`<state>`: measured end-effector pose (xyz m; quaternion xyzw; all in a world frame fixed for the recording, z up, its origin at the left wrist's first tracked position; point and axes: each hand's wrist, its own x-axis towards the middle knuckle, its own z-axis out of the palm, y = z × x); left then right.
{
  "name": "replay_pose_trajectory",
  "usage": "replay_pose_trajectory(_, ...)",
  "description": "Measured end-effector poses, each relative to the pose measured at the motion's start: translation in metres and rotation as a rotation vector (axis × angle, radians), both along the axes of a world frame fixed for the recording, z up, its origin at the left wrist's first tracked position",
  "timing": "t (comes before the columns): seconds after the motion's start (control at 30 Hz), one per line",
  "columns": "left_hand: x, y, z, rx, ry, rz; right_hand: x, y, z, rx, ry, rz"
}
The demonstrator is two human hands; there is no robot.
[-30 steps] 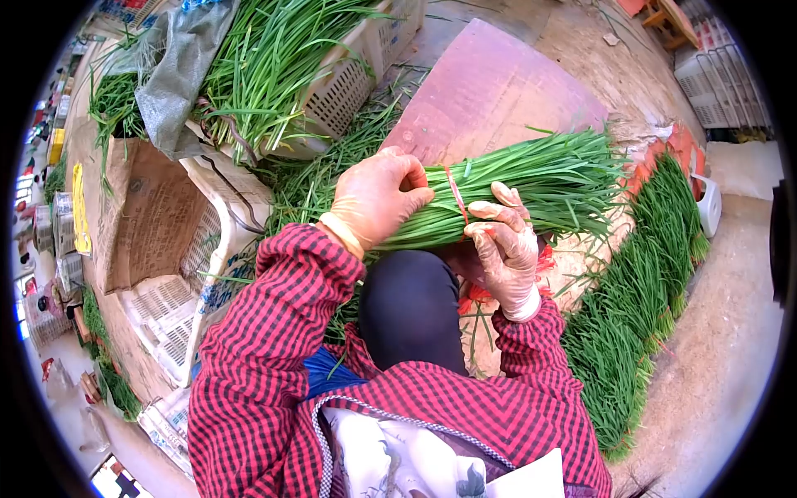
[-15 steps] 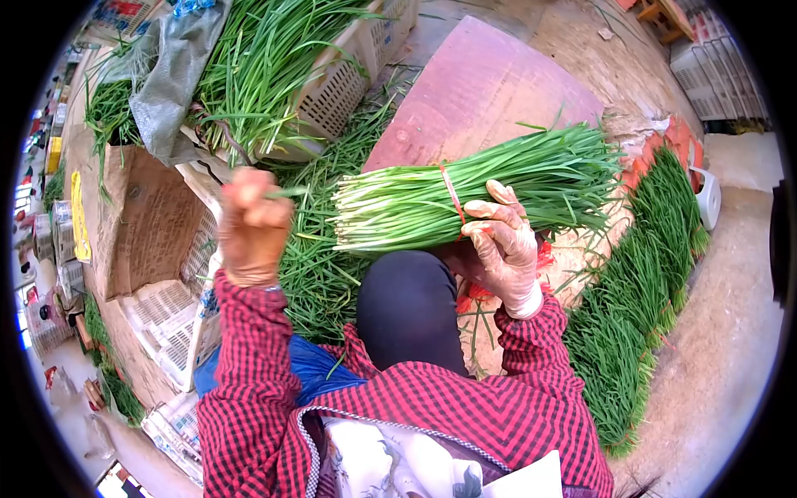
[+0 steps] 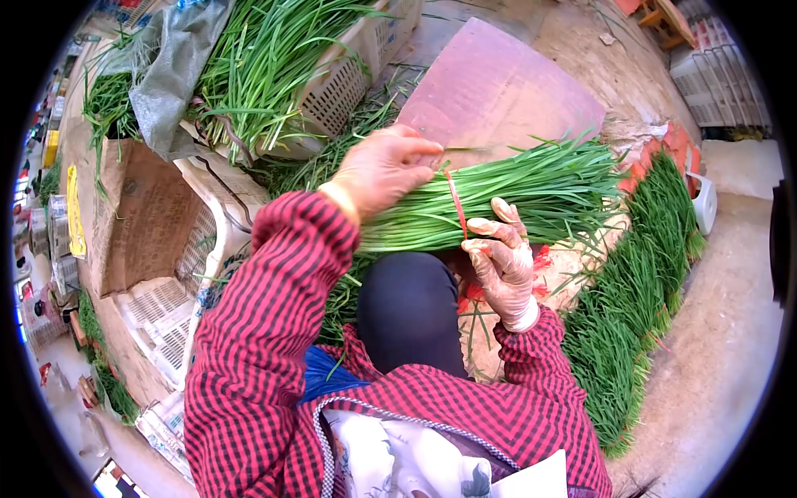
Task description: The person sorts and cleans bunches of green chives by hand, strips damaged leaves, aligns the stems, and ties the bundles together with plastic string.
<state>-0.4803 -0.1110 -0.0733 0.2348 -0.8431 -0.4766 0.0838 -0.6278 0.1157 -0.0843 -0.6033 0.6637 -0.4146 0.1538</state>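
A thick bundle of green chives (image 3: 531, 187) lies across my raised knee, pale stem ends to the left and leafy tips to the right. Around its middle runs a thin red tie (image 3: 457, 203). At the near side of the bundle, my gloved right hand (image 3: 502, 261) pinches the lower end of this tie between thumb and fingers. My left hand (image 3: 382, 170) reaches over the stem end, fingertips close together just left of the tie's top. A thin chive blade (image 3: 469, 149) sticks out from those fingertips; the grip itself is partly hidden.
Tied chive bundles (image 3: 635, 307) stand in a row at the right. Loose chives fill a white crate (image 3: 336, 95) at upper left. A paper-lined crate (image 3: 158, 315) sits at left, a pinkish board (image 3: 498, 91) ahead. Red ties (image 3: 544, 270) lie beside my knee.
My left hand has swung right from beside the loose clippings to over the stem end of the bundle. My right hand and the bundle have hardly moved.
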Motion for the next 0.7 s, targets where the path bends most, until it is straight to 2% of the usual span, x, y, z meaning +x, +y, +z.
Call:
replay_pose_trajectory(0.07,-0.015,0.004,-0.009,0.612,-0.065,0.106,-0.003,-0.001,0.0,-0.009,-0.022,0.002)
replay_pose_trajectory(0.1,-0.018,0.001,-0.01,0.614,-0.069,0.101,-0.004,-0.001,0.0,-0.001,-0.017,0.008)
replay_pose_trajectory(0.17,-0.023,-0.007,-0.012,0.825,-0.134,0.064,-0.005,-0.001,0.0,0.005,-0.016,0.015)
replay_pose_trajectory(0.3,-0.021,-0.007,-0.025,0.771,-0.101,0.076,-0.006,-0.002,-0.001,0.003,-0.024,0.016)
replay_pose_trajectory(0.47,-0.015,-0.005,-0.041,0.87,-0.093,0.277,-0.008,-0.002,-0.001,-0.001,-0.037,0.029)
replay_pose_trajectory(0.6,-0.01,-0.002,-0.042,0.942,0.052,0.268,-0.008,-0.002,-0.001,-0.006,-0.039,0.025)
replay_pose_trajectory(0.7,-0.01,-0.003,-0.044,0.927,0.039,0.305,-0.007,-0.003,-0.001,-0.004,-0.035,0.017)
